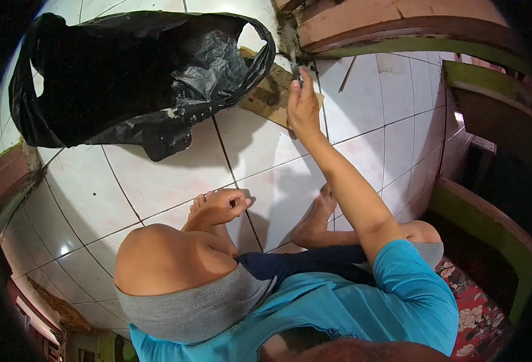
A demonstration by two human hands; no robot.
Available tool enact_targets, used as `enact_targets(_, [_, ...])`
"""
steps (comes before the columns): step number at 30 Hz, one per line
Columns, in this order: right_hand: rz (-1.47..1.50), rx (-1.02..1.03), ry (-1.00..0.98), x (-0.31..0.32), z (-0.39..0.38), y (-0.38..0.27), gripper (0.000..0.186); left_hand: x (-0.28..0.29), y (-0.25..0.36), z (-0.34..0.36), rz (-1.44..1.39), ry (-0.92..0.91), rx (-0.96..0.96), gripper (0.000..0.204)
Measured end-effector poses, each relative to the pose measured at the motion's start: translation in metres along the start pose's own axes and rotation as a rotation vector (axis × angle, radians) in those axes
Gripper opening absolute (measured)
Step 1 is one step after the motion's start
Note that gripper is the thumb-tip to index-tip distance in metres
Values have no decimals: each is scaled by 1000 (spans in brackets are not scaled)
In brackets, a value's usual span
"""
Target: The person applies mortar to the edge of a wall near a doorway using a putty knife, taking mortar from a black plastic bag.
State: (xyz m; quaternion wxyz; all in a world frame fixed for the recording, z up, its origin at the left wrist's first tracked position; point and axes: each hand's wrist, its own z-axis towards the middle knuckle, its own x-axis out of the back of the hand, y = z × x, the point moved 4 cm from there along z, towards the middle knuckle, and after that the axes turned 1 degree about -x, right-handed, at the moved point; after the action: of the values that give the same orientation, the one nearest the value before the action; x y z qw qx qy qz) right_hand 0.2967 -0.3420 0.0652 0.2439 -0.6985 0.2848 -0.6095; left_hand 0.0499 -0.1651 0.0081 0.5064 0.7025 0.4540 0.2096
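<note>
Beside the black plastic bag [157, 131], my right hand [304, 107] grips a slim dark tool [296, 72], likely light, best held low; left hand [221, 208] curls.

White tile flr [157, 187], prob. wood furn. [492, 108]

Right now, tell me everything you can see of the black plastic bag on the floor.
The black plastic bag lies spread on the white tiled floor, toward the upper left. It looks thin, crinkled and glossy on its right side; its mouth gapes, but the inside is mostly too dark to read. Each end has a hole like a handle loop. Pale specks mark its near side. Its right end overlaps some brown cardboard. No hand touches it.
</note>
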Motion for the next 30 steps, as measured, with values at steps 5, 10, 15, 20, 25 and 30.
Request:
enact_targets(5, [-221, 191, 3, -2, 9, 24, 42, -1, 4, 2, -58, 2, -1, 28])
enact_targets(10, [-204, 186, 47, 4, 7, 27, 40, 1, 8, 3, -69, 9, 67, 24])
enact_targets(15, [-196, 138, 0, 7, 12, 30, 43, 1, 3, 4, -77, 0, 42, 24])
enact_targets(20, [-158, 189, 141, 3, 6, 10, 41, -2, -7, 3, -90, 14, 94, 25])
enact_targets(25, [-220, 234, 177, 10, 8, 14, 45, 0, 3, 5, -96, -14, 49, 26])
enact_targets(30, [-205, 233, 166, -5, 0, 5, 42, 1, 7, 4, -53, -9, 101, 29])
